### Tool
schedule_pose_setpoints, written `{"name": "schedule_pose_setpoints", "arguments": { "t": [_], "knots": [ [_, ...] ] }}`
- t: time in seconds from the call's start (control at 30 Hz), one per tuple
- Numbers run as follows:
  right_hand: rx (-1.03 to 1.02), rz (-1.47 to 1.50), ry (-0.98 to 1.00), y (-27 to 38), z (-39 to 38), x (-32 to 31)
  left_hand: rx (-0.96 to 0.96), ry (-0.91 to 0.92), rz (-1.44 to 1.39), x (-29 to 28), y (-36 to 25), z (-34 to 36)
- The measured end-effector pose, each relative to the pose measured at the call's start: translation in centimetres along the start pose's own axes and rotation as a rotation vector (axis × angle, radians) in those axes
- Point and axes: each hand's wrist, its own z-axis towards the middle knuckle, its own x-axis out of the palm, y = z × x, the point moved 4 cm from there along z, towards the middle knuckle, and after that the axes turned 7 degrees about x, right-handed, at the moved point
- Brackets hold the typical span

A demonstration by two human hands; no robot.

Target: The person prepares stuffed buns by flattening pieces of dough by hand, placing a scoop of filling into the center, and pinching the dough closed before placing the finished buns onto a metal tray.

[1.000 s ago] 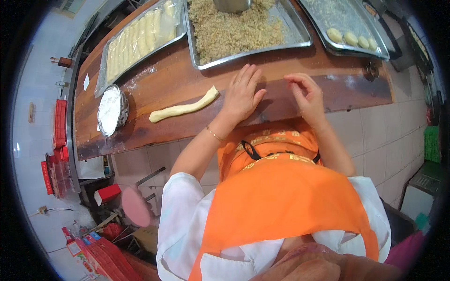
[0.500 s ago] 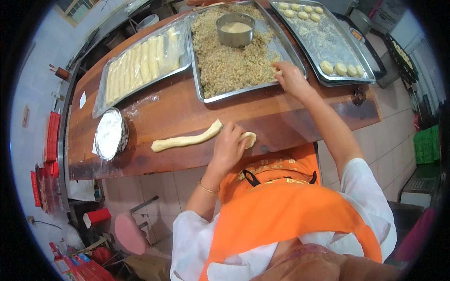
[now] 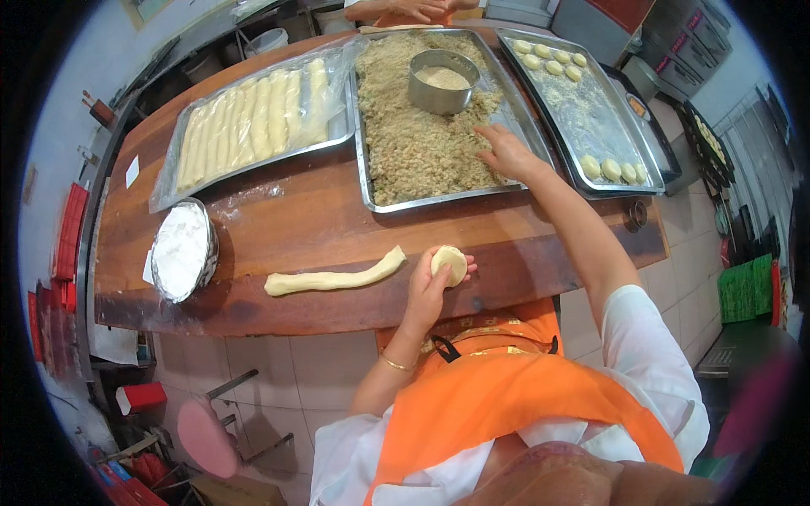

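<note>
Now, low in the frame's centre, the left hand (image 3: pixel 429 291) cups a flattened pale dough round (image 3: pixel 449 265) beside a long pale dough rope (image 3: pixel 336 277) on the brown wooden table (image 3: pixel 295 221). Further up, the right hand (image 3: pixel 504 153), fingers together, reaches into the steel tray of brown crumbly filling (image 3: pixel 415 143); a pinch seems needed next. Tiled floor lies below.

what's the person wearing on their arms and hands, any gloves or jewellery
No gloves: both the left hand and the right hand are bare. A thin gold-coloured bangle circles the left wrist. White short sleeves end above the elbows, leaving the forearms uncovered, and an orange apron is worn over the white top.
</note>
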Motion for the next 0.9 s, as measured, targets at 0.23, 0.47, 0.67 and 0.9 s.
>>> {"name": "schedule_pose_setpoints", "arguments": {
  "t": [0.23, 0.47, 0.67, 0.9],
  "knots": [
    [-0.112, -0.297, 0.125, 4.8, 0.4, 1.1, 0.003, 0.013, 0.056, 0.5, -0.3, -0.2],
    [-0.223, -0.268, 0.098, 2.6, 1.6, 3.2, -0.017, 0.016, 0.048, 0.3, -0.2, 0.4],
    [0.288, 0.346, -0.109, -3.0, 2.2, 3.8, 0.011, 0.062, 0.049, 0.5, 0.0, 0.4],
    [0.596, 1.451, 0.126, -0.4, 1.5, 1.0, 0.007, 0.023, 0.073, 0.1, 0.1, 0.1]
  ]
}}
